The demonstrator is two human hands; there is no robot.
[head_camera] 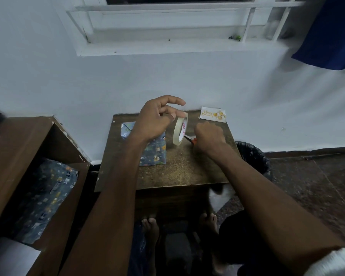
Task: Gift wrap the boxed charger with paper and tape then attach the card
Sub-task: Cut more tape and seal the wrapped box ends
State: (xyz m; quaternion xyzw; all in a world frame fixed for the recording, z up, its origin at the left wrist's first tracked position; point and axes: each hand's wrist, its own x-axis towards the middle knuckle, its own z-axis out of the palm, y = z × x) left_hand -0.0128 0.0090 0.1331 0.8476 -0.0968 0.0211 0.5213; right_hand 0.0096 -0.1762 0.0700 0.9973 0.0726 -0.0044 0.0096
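Reading "Happy Birthday" in gold script beside gold balloons, the white card [213, 114] lies flat at the far right corner of the small wooden table [179, 168], against the pale wall. Pink lettering runs round the inner core of the tape roll [180, 131], too small and tilted to read. The roll is a thin ring of translucent, cream-toned tape, hanging upright above the tabletop. The left hand [156, 118] pinches the freed end of the tape between thumb and fingertips, so the roll dangles just below them. The right hand [208, 137] is curled in a fist round the scissors [190, 140], whose orange handle and short metal blade poke out toward the roll. The wrapped box [147, 145] sits on the table's left half, partly behind the left forearm, covered in blue-grey paper printed with small cartoon figures; its far end is folded to a point. More of the same wrapping paper [44, 196] lies crumpled in the open brown cabinet [18, 148] at left. The tabletop looks worn and speckled.
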